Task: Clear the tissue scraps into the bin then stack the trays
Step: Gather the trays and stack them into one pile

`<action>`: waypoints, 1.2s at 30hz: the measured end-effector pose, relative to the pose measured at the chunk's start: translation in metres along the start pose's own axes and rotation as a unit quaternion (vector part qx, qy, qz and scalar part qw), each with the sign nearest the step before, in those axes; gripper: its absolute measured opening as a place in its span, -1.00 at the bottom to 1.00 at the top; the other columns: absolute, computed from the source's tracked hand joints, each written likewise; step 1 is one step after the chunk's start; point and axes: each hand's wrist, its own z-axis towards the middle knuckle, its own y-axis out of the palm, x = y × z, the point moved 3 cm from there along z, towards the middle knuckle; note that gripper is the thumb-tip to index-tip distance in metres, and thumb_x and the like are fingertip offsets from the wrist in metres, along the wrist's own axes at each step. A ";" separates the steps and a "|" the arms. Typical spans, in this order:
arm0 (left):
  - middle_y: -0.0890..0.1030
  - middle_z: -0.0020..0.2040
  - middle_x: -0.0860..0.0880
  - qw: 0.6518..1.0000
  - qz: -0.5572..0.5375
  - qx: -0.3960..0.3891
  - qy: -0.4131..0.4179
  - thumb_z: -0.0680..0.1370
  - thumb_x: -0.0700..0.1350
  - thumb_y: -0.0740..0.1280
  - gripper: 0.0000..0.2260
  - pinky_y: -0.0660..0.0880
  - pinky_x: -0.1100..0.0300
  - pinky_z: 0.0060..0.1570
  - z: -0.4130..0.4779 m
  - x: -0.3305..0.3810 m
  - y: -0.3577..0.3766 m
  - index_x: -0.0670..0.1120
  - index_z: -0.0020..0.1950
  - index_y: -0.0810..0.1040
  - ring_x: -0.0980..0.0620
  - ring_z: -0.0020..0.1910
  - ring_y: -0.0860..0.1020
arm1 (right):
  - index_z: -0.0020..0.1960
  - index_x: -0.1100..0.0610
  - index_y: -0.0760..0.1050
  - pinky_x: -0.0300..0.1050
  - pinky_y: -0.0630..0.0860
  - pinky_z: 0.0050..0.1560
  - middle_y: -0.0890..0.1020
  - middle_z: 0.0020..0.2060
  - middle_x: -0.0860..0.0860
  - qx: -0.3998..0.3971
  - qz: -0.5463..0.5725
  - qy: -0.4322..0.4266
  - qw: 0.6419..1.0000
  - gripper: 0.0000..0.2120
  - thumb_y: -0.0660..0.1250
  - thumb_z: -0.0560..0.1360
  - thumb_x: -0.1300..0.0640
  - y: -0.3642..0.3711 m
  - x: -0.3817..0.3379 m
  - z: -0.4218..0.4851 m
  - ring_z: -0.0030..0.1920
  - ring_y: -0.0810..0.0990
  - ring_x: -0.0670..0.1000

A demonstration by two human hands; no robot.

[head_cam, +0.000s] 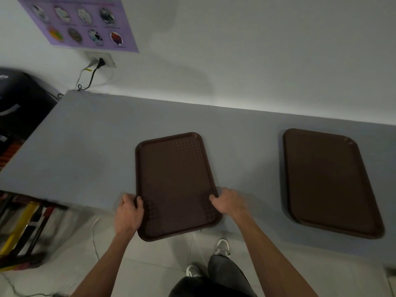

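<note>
The left hand [129, 211] and right hand [229, 203] grip the side rims of the near tray [175, 185], whose front end overhangs the worktop [85, 146]. It is best lifted level and set squarely on the second tray [330, 183], well apart to its right. That makes two trays, and no tissue scraps show.

A grey table [85, 146] runs along a white wall [257, 50], its far edge close against it and its left end cut off at a corner. Two dark brown trays lie on it, well apart, both with their long sides running away from the front edge and both bare inside. The left tray [175, 183] sits near the middle with its near end jutting out past the table's front edge, while the right tray [330, 183] rests wholly on the top.
</note>
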 end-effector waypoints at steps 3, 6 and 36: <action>0.62 0.02 -0.29 1.000 -0.004 -0.025 0.014 0.69 0.09 0.19 -0.75 0.57 -0.20 -0.04 -0.003 0.012 0.004 -0.10 0.06 0.35 -0.36 -0.02 0.62 | 0.41 0.12 0.44 0.12 0.54 0.25 0.63 0.27 0.20 0.061 0.024 -0.023 0.998 -0.36 0.15 0.62 -0.37 0.001 -0.003 -0.006 0.29 0.61 0.27; 0.62 -0.03 -0.36 0.999 -0.016 -0.026 0.018 0.72 0.03 0.14 -0.77 0.54 -0.20 -0.09 -0.009 0.024 0.011 -0.12 0.02 0.29 -0.41 -0.06 0.61 | 0.37 0.11 0.41 0.10 0.56 0.12 0.64 0.21 0.19 0.129 0.053 -0.039 0.989 -0.55 0.11 0.71 -0.21 0.009 0.000 -0.021 0.21 0.64 0.28; 0.53 -0.28 0.00 0.949 -0.130 -0.091 0.274 0.70 0.05 0.19 -0.85 0.47 -0.05 -0.27 -0.174 0.343 0.163 0.04 0.00 0.33 -0.27 -0.21 0.60 | 0.22 0.12 0.44 -0.03 0.42 -0.20 0.55 -0.13 -0.01 0.392 0.213 0.034 0.894 -0.78 0.15 0.74 -0.01 -0.160 0.369 -0.076 -0.18 0.52 0.09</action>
